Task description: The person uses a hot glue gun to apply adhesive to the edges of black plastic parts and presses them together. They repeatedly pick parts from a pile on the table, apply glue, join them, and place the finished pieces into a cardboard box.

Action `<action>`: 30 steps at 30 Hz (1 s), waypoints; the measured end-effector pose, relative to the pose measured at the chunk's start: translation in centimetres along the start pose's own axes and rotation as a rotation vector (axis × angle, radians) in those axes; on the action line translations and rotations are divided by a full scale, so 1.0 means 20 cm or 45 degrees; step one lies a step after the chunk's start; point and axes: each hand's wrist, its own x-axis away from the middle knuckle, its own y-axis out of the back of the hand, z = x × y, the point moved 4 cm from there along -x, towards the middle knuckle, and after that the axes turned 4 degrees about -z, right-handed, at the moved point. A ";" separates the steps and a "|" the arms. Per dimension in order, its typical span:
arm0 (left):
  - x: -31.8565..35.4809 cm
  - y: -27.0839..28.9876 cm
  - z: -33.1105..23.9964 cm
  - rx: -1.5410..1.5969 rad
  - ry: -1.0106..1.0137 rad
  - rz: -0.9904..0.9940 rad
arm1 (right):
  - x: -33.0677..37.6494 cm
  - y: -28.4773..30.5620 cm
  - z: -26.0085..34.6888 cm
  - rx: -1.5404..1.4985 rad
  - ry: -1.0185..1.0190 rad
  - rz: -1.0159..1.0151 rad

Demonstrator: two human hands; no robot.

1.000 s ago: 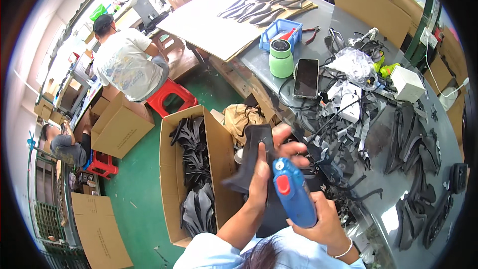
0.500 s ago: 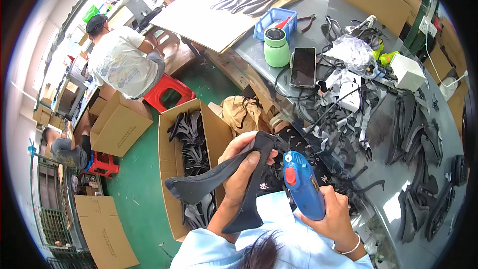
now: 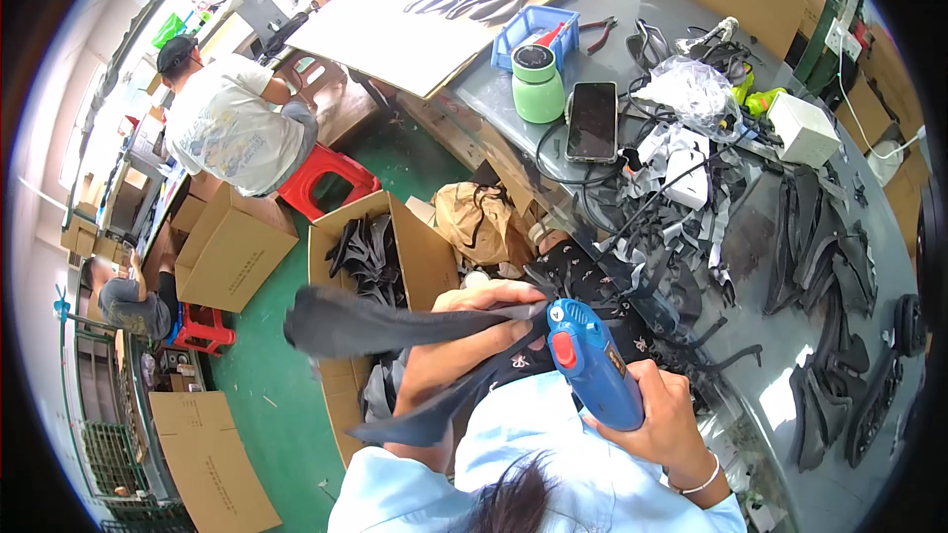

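My left hand (image 3: 476,345) is closed around one end of a dark grey padded fabric piece (image 3: 346,326). Its two long arms spread out to the left, one above the other. My right hand (image 3: 660,419) grips a blue handheld power tool (image 3: 599,375) with a red button, held upright in front of my chest. The tool's head meets the pinched end of the fabric piece; the working tip is hidden. Below and behind my left hand stands an open cardboard box (image 3: 420,262) holding many similar dark pieces (image 3: 370,262).
On the grey table (image 3: 731,365) to the right lie a phone (image 3: 592,123), a green bottle (image 3: 537,89), a blue basket (image 3: 563,25), heaped scraps (image 3: 681,207) and dark padded pieces (image 3: 805,237). Two people sit at the left, one on a red stool (image 3: 326,183).
The fabric piece has turned in my left hand, its arms swinging up and left. The power tool has shifted slightly left, closer to the pinched end.
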 end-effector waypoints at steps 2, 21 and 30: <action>0.00 0.03 -0.02 -0.028 0.141 0.044 | 0.01 0.01 0.00 0.036 -0.022 0.008; -0.08 0.10 -0.01 -0.622 0.308 0.344 | 0.08 -0.07 -0.04 0.180 0.052 0.178; -0.11 0.11 0.12 -0.595 0.005 0.475 | 0.06 -0.07 -0.01 0.140 0.059 0.129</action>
